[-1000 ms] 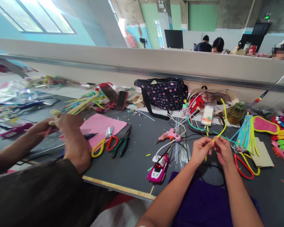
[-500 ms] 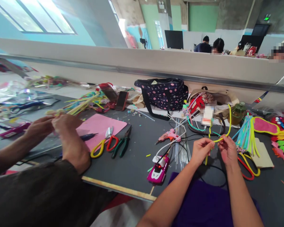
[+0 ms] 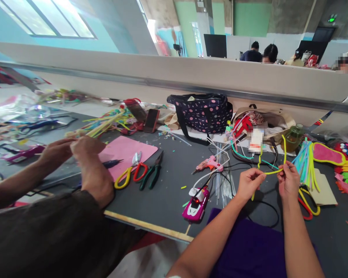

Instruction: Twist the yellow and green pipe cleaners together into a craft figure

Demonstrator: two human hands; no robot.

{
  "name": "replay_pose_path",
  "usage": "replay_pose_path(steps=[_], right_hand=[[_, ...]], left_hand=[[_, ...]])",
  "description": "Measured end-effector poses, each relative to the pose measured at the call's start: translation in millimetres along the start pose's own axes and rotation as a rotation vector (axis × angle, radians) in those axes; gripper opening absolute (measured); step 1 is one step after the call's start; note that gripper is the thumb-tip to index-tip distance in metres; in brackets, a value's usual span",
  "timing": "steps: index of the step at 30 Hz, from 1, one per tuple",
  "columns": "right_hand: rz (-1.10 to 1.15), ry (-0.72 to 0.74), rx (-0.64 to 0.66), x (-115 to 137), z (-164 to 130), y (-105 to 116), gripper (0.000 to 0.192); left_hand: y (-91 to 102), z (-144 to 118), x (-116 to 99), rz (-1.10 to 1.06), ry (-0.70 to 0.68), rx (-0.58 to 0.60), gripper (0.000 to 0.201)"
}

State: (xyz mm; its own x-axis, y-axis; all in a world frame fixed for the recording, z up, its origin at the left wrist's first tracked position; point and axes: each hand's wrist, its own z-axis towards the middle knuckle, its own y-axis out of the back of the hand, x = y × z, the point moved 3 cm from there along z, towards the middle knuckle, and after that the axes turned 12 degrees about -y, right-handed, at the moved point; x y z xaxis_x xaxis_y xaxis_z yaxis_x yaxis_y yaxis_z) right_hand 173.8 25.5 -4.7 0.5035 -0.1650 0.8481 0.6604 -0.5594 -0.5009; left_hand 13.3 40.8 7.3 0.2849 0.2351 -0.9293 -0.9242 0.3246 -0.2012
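Observation:
A yellow pipe cleaner (image 3: 274, 172) stretches between my two hands above the dark table. My left hand (image 3: 251, 183) pinches it near a twisted upright part that sticks up above the fingers, and a short end shows below them. With closed fingertips my right hand (image 3: 289, 178) grips the same pipe cleaner farther along, its free end curving upward. Past my right hand lies a bundle of blue and yellow pipe cleaners (image 3: 306, 162). Red and yellow handled scissors (image 3: 309, 202) rest by my right wrist.
A pink glue gun (image 3: 209, 164) and a magenta power strip (image 3: 195, 204) with cables lie left of my hands. Pliers (image 3: 153, 172) and scissors (image 3: 132, 172) are near a pink sheet (image 3: 127, 148). A co-worker's arms (image 3: 89, 166) work at left. A dotted bag (image 3: 204, 114) stands behind.
My right hand has moved away to the right from my left hand, so a longer length of the yellow pipe cleaner shows between them. The view has shifted slightly.

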Motion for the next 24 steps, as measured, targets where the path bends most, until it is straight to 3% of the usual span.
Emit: replay_pose_path(steps=[7, 16, 24], right_hand=[[-0.02, -0.021, -0.05, -1.4, 0.8, 2.1, 0.034], [-0.102, 0.069, -0.12, 4.5, 3.6, 7.4, 0.027], [-0.228, 0.06, 0.016, 1.8, 5.6, 6.4, 0.023]], left_hand=[[-0.6, -1.2, 2.1, 0.031, -0.001, -0.006, 0.033], [1.6, 0.7, -1.5, 0.028, -0.005, -0.033, 0.032], [5.8, 3.0, -1.4, 0.023, -0.023, -0.096, 0.031]])
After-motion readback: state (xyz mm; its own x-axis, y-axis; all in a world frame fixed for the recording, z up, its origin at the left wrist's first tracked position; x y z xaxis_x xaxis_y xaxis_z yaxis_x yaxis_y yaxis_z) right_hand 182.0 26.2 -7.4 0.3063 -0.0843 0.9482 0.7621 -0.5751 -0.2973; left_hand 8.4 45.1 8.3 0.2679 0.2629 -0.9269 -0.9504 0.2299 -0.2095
